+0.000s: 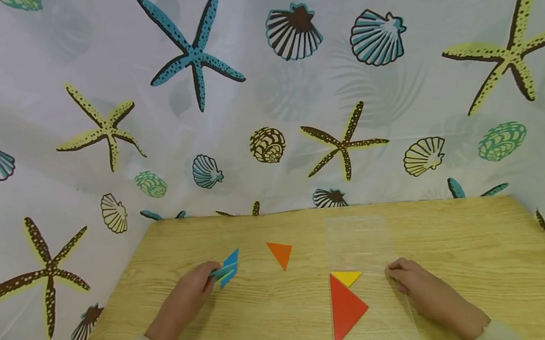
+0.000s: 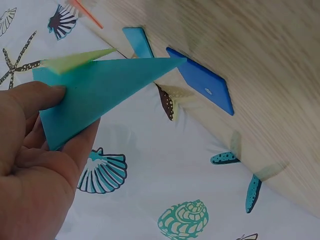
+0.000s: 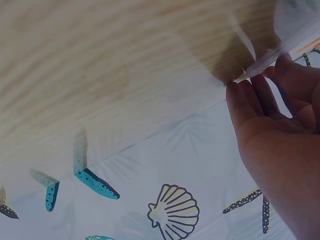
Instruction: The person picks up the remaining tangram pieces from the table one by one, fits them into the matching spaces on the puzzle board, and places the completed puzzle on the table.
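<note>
My left hand (image 1: 189,291) pinches a teal triangle (image 2: 100,90) between thumb and fingers, with a light green piece (image 2: 75,62) lying against it. Just beyond these, a dark blue parallelogram (image 2: 207,86) and a smaller teal piece (image 2: 138,41) lie on the table. On the other side, my right hand (image 1: 412,286) pinches the edge of a clear plastic case (image 1: 388,331), spread flat in two halves. Inside its near half are a large red triangle (image 1: 344,309) and a small yellow triangle (image 1: 347,276), close together.
An orange triangle (image 1: 282,253) lies on the wooden table (image 1: 273,319) between the left hand and the case. Behind and to the left of the table hangs a white cloth (image 1: 236,131) printed with starfish and shells.
</note>
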`<state>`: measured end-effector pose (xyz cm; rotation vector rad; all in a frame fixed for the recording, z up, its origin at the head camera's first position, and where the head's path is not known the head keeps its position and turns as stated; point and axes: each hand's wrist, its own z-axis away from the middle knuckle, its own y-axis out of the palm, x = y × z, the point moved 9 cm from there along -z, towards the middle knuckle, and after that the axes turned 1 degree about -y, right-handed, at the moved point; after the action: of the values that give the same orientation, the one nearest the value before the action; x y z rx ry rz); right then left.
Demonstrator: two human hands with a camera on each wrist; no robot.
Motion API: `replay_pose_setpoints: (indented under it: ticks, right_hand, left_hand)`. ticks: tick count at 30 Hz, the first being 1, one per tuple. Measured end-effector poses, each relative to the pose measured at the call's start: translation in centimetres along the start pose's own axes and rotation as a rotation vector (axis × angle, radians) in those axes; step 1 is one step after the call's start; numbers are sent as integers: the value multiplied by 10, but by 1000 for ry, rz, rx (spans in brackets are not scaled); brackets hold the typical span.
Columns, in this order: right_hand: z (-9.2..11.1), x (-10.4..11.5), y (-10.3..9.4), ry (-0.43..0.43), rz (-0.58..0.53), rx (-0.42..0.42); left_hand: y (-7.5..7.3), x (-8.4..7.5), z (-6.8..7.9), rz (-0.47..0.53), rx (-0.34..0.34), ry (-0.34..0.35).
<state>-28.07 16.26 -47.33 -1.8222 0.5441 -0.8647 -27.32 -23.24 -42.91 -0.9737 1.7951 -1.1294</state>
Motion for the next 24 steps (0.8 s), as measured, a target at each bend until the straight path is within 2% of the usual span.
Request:
replay_pose_setpoints:
  ticks: [11, 15, 19, 24]
  right_hand:
    - [0, -2, 1, 0, 9, -4]
    - [1, -2, 1, 1, 12, -13]
    - [1, -1, 1, -5, 13, -8]
    - [1, 0, 1, -9, 24, -3]
  left_hand:
    - [-7, -28, -1, -22, -143, 177]
    - [-10, -43, -2, -18, -161, 236]
    - [-9, -56, -4, -9, -139, 254]
    - [-1, -66, -11, 68, -61, 204]
